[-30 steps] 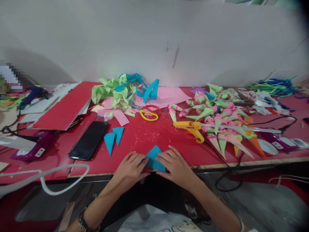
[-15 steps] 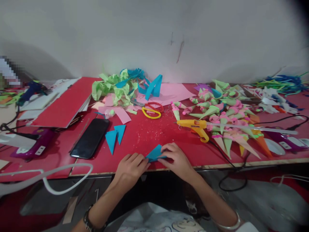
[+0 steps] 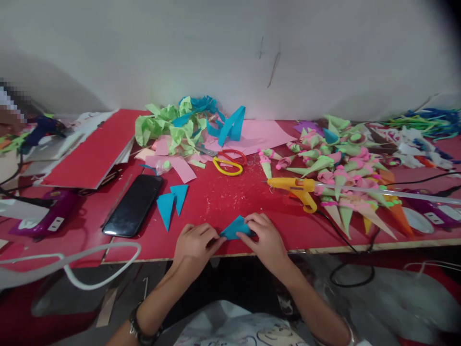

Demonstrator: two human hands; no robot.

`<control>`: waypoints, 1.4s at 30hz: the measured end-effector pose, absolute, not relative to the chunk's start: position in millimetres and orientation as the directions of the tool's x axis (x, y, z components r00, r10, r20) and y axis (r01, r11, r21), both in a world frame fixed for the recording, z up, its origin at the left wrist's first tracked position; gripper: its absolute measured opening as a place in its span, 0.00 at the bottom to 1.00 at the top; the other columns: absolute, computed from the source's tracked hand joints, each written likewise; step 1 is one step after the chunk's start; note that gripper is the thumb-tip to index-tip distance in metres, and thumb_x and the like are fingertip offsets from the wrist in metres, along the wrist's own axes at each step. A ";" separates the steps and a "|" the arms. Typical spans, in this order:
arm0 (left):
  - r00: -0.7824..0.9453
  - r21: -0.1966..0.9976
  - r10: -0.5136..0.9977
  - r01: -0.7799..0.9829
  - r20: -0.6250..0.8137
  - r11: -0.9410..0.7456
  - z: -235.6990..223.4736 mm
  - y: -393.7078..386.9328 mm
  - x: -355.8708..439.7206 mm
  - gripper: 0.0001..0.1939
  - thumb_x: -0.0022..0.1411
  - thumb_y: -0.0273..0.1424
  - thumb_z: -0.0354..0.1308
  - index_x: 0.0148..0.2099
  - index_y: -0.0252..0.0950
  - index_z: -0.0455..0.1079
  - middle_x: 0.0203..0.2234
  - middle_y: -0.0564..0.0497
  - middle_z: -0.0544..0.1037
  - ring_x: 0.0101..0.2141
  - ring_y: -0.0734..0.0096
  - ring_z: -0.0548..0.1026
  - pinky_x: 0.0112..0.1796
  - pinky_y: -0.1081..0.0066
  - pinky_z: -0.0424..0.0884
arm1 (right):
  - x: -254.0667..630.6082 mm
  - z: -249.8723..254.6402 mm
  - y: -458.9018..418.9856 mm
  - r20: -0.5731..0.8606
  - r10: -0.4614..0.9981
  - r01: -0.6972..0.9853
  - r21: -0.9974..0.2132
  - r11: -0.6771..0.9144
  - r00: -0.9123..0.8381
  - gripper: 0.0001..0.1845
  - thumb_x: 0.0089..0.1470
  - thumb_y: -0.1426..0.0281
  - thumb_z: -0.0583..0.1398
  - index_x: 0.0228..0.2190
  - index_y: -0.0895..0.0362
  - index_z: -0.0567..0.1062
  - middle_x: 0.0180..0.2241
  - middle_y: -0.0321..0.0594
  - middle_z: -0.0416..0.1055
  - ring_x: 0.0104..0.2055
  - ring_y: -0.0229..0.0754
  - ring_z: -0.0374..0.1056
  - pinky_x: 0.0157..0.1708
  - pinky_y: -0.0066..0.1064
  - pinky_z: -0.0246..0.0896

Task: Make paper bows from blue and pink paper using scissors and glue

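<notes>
The blue paper [image 3: 233,230] is located at the front edge of the table [image 3: 151,247], near the middle of that edge. It is folded and lies between the two hands. The left hand [image 3: 195,245] pinches the left point of the paper between thumb and forefinger; its other fingers are curled. The right hand [image 3: 265,240] grips the right side, thumb in front and fingers behind, with a narrow gap.

Two blue triangles [image 3: 165,210] lie left of the hands, one overlapping the other. The phone [image 3: 133,206] lies beside them, toward the front left corner, screen dark. The scissors [image 3: 230,173], with one yellow and one red handle, lie behind the hands, toward the rear edge. The yellow glue gun [image 3: 293,184] lies right of the scissors, its clear stick extending toward the right edge. The paper cones [image 3: 347,218] form a pile around and behind the stick. Crumpled green paper [image 3: 158,127] lies along the rear edge.
</notes>
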State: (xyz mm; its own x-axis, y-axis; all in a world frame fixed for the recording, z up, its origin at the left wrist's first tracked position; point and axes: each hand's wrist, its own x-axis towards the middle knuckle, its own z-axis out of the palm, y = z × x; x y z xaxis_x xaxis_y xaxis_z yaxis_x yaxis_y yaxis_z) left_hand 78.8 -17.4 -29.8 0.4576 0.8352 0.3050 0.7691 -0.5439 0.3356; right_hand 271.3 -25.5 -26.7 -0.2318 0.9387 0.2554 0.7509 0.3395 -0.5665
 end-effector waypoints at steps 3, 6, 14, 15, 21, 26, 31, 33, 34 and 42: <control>0.426 0.317 0.857 0.802 0.289 -0.506 -30.0 -17.3 76.8 0.15 0.59 0.37 0.49 0.23 0.35 0.65 0.18 0.56 0.69 0.22 0.76 0.67 0.29 0.71 0.55 | 269.0 -28.7 -25.6 0.256 0.943 0.765 -0.557 0.323 -0.212 0.08 0.50 0.69 0.56 0.22 0.56 0.64 0.32 0.40 0.66 0.36 0.42 0.59 0.36 0.33 0.57; 0.424 0.305 0.865 0.814 0.269 -0.494 -29.7 -17.7 76.4 0.14 0.59 0.37 0.49 0.24 0.35 0.64 0.19 0.56 0.69 0.22 0.75 0.66 0.29 0.71 0.55 | 267.6 -30.3 -25.1 0.263 0.944 0.772 -0.552 0.315 -0.198 0.10 0.50 0.69 0.55 0.20 0.56 0.62 0.30 0.39 0.65 0.34 0.41 0.59 0.35 0.32 0.57; 0.446 0.348 0.892 0.827 0.074 -0.443 -25.5 -13.3 74.9 0.08 0.59 0.34 0.49 0.30 0.36 0.64 0.27 0.54 0.70 0.27 0.73 0.69 0.31 0.70 0.59 | 267.0 -32.4 -25.0 0.297 0.944 0.796 -0.532 0.290 -0.145 0.14 0.51 0.66 0.55 0.18 0.55 0.59 0.26 0.37 0.61 0.31 0.39 0.57 0.32 0.31 0.55; 0.452 0.365 0.891 0.822 0.050 -0.437 -24.2 -11.9 73.7 0.06 0.59 0.33 0.49 0.32 0.36 0.64 0.30 0.54 0.70 0.30 0.73 0.70 0.33 0.70 0.60 | 267.2 -32.6 -24.9 0.297 0.944 0.798 -0.529 0.289 -0.145 0.14 0.50 0.66 0.55 0.18 0.55 0.59 0.26 0.37 0.61 0.30 0.39 0.57 0.31 0.31 0.55; 0.590 0.409 0.803 0.755 -0.085 -0.512 -16.3 1.2 61.4 0.13 0.59 0.31 0.48 0.48 0.44 0.61 0.41 0.52 0.66 0.41 0.70 0.68 0.39 0.69 0.62 | 267.3 -31.8 -23.4 0.265 0.952 0.824 -0.497 0.271 -0.154 0.14 0.48 0.66 0.58 0.18 0.56 0.59 0.25 0.35 0.60 0.29 0.39 0.57 0.31 0.30 0.55; 0.716 0.421 0.691 0.659 -0.098 -0.623 -10.0 10.5 52.5 0.21 0.60 0.31 0.48 0.55 0.46 0.53 0.42 0.50 0.64 0.40 0.70 0.67 0.39 0.71 0.62 | 265.6 -29.7 -22.2 0.307 0.943 0.838 -0.477 0.267 -0.125 0.08 0.49 0.64 0.56 0.28 0.57 0.65 0.29 0.39 0.63 0.32 0.42 0.59 0.33 0.32 0.58; 0.767 0.351 0.629 0.628 -0.127 -0.695 -4.7 13.9 53.3 0.24 0.60 0.28 0.46 0.57 0.50 0.51 0.43 0.50 0.62 0.38 0.70 0.67 0.37 0.71 0.63 | 259.4 -26.0 -29.7 0.454 0.870 0.903 -0.265 0.338 -0.192 0.13 0.51 0.67 0.54 0.39 0.58 0.68 0.38 0.46 0.64 0.41 0.46 0.59 0.42 0.38 0.56; 0.769 0.335 0.623 0.631 -0.145 -0.700 -5.5 15.5 54.3 0.23 0.59 0.28 0.47 0.56 0.50 0.54 0.42 0.50 0.62 0.36 0.70 0.68 0.36 0.71 0.64 | 254.1 -25.6 -36.6 0.517 0.807 0.897 -0.151 0.415 -0.286 0.11 0.52 0.70 0.53 0.38 0.56 0.70 0.39 0.45 0.65 0.42 0.45 0.59 0.46 0.40 0.53; 0.766 0.338 0.624 0.633 -0.150 -0.696 -6.5 16.4 54.6 0.23 0.59 0.28 0.47 0.55 0.50 0.54 0.42 0.50 0.62 0.36 0.71 0.68 0.35 0.71 0.64 | 251.0 -26.0 -40.5 0.533 0.771 0.877 -0.105 0.468 -0.348 0.11 0.53 0.71 0.53 0.38 0.55 0.70 0.39 0.44 0.65 0.42 0.44 0.59 0.49 0.40 0.50; 0.760 0.390 0.633 0.632 -0.145 -0.669 -9.7 19.1 53.3 0.24 0.58 0.29 0.48 0.57 0.44 0.51 0.44 0.49 0.62 0.37 0.68 0.68 0.36 0.71 0.65 | 241.2 -32.9 -52.8 0.445 0.759 0.816 -0.098 0.569 -0.476 0.13 0.54 0.68 0.51 0.41 0.50 0.70 0.43 0.40 0.66 0.45 0.41 0.58 0.55 0.47 0.35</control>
State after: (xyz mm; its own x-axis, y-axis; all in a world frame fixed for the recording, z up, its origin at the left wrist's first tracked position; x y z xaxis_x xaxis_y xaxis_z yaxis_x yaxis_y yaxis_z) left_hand 53.3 19.1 -9.7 0.7601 0.6334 -0.1452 0.6322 -0.6692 0.3905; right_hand 241.2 -52.8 -32.9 -0.4758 0.7586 0.4451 0.8161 0.5695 -0.0982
